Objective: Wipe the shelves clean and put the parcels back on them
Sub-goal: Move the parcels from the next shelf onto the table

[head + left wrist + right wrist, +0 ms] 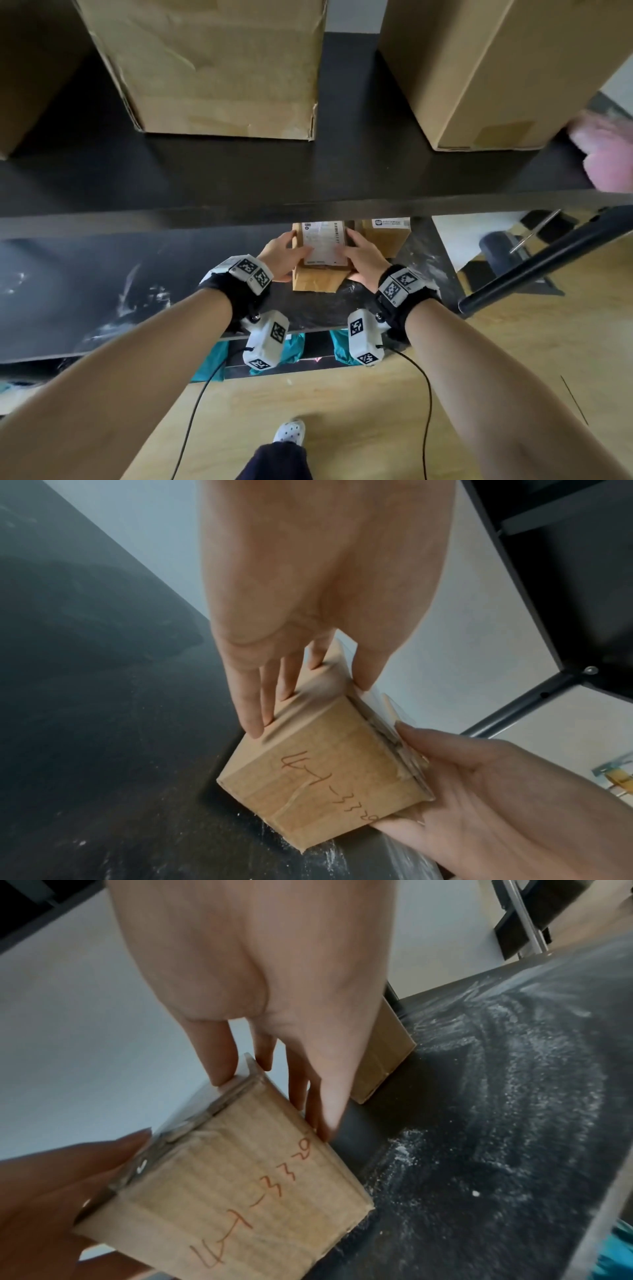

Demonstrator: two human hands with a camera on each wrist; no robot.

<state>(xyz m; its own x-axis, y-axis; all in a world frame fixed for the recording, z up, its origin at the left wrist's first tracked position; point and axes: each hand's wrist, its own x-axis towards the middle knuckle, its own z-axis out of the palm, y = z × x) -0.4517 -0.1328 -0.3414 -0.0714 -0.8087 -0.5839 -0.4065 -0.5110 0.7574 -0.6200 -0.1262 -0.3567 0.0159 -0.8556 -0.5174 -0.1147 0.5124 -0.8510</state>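
Here both hands clasp one small parcel (320,255): the left hand (282,255) with fingers flat down its left side and thumb on top, the right hand (364,255) mirroring it. The parcel sits low on the dusty middle shelf (102,274), just left of a second parcel (387,236), its long axis running toward the wall.

The small parcel (236,1185) bears handwritten red-brown marking on its near face; it appears to read "4-1-3328". Print on its white shipping label (320,243) is illegible.
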